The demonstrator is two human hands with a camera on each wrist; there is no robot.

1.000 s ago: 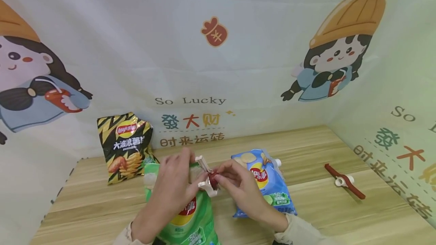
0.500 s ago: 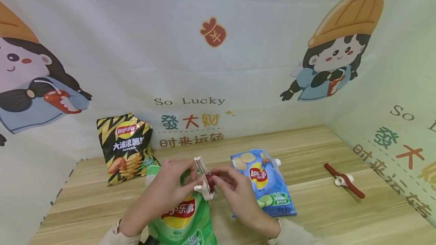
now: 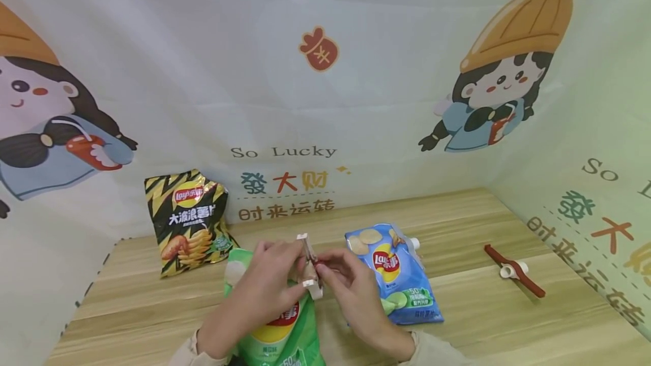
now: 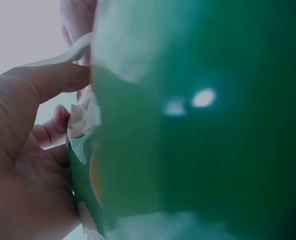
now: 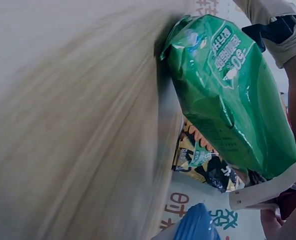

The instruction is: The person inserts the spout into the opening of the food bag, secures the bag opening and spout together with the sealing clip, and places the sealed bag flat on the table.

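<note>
A green chip bag [image 3: 277, 326] stands tilted on the table, its gathered top between both hands. At that top, a white bag clip [image 3: 312, 287] with a dark red part sits across the crumpled foil. My left hand [image 3: 264, 287] grips the bag near its top; in the left wrist view the thumb [image 4: 62, 77] lies beside the white strip and the fingers curl behind the bag. My right hand [image 3: 353, 298] pinches the red part of the clip from the other side. In the right wrist view the white clip [image 5: 268, 190] arcs beside the bag's end. Fingers hide part of the clip.
A blue chip bag [image 3: 391, 275] with a white spout [image 3: 415, 243] lies just right of my right hand. Behind on the left, a black and yellow chip bag [image 3: 188, 222] leans by the back cloth. A red and white clip [image 3: 515, 270] lies at the right on the wooden table [image 3: 468, 321].
Both hands and the green bag have shifted slightly. The white clip has turned to a more upright slant, and less of its red part shows between the hands. The other bags stay put.
</note>
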